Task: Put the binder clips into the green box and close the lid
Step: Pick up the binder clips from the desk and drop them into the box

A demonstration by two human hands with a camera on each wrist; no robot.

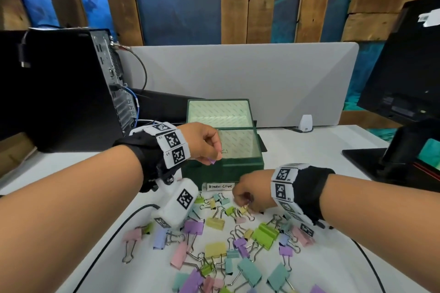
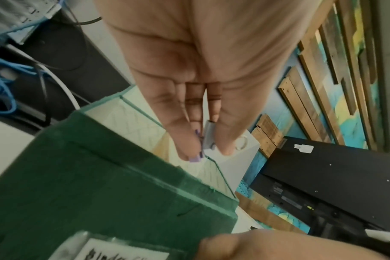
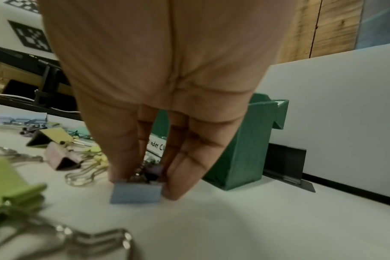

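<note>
The green box stands open mid-table, its lid upright behind it; I see no clips on its pale lining. My left hand hovers over the box's front left edge and pinches a small pale blue binder clip, its wire loop sticking out. My right hand is down on the table just in front of the box. Its fingertips pinch a small blue binder clip that touches the tabletop. Several pastel binder clips lie scattered in front of me.
A "Binder Clips" label lies at the box's front. A black computer tower with cables stands at left, a monitor at right, a grey divider behind. Black cables cross the white table.
</note>
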